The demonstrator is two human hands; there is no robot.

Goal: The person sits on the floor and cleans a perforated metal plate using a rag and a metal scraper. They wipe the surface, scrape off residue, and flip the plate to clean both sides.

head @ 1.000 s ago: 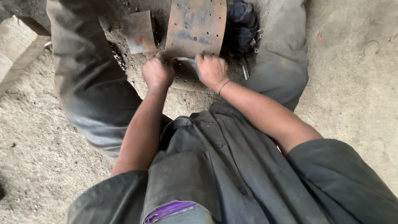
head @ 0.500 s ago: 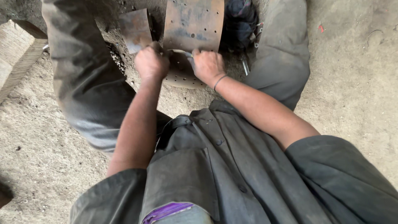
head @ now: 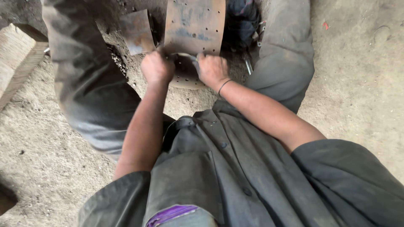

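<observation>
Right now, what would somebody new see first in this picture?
First, the rusty curved metal plate full of small holes, at the top between the person's knees. Both fists, the left hand and right hand, grip its near edge. A smaller rusty plate lies to its left on the sandy ground.

Both my arms reach forward and down between my spread knees, bare from the rolled sleeves to the fingers. My left hand is curled into a tight fist, knuckles up, wrist straight in line with the forearm. My right hand sits just beside it, also closed, fingers folded under, with a thin dark band around the wrist. The two fists are near each other but not touching. My right elbow bends outward; my left forearm runs almost straight ahead.
</observation>
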